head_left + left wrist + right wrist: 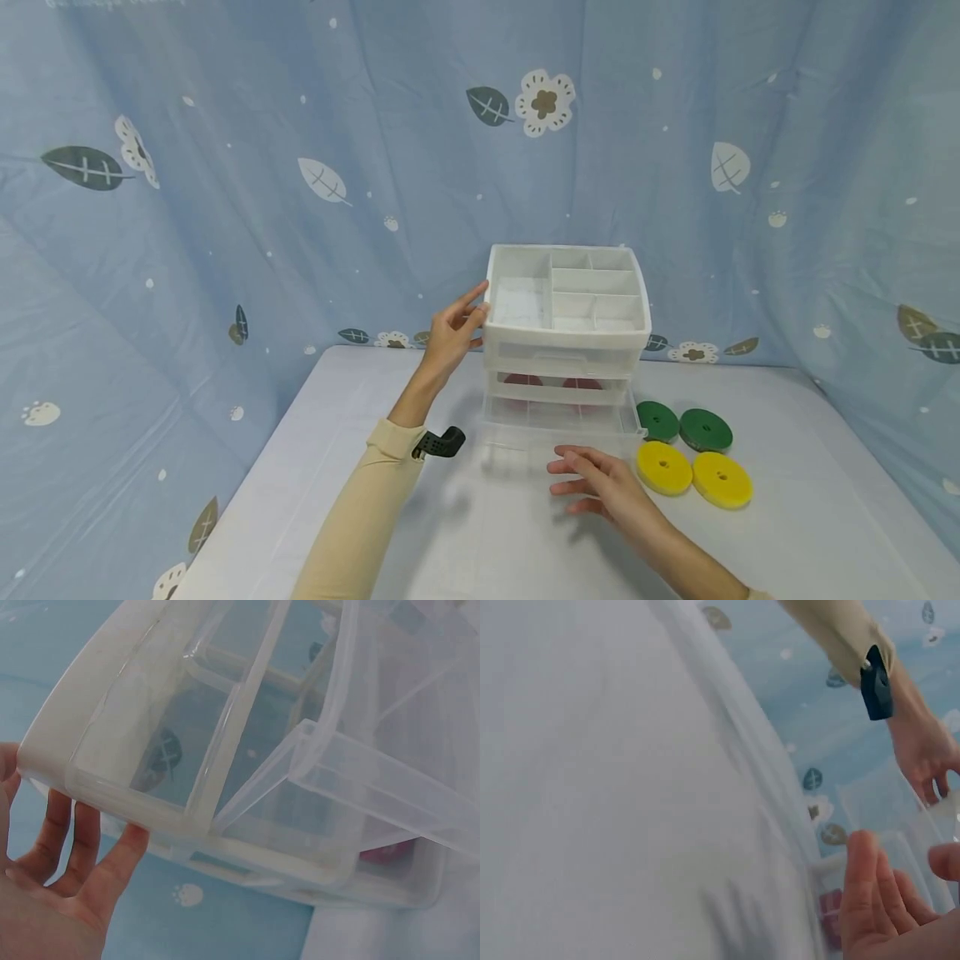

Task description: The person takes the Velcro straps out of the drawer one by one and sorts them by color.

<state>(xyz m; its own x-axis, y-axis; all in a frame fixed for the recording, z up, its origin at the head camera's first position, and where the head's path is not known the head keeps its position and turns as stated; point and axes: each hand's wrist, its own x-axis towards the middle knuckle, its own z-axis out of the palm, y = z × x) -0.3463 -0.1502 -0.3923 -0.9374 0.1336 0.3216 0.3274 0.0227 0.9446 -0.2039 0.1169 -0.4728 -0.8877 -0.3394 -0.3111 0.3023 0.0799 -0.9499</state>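
A white drawer unit (567, 340) with a compartmented top stands at the back of the table. Its lower clear drawer (558, 437) is pulled out toward me. Red discs (582, 384) show inside through the clear plastic. My left hand (452, 333) touches the unit's left side; in the left wrist view its fingertips (135, 838) lie against the white frame, fingers lightly bent. Just in front of the extended drawer hovers my right hand (603, 487), fingers spread and relaxed, holding nothing.
To the right of the drawer unit lie two green discs (706, 430) and two yellow discs (722, 480), each with a small centre hole. A blue patterned curtain (420, 167) hangs behind the white table (817, 500).
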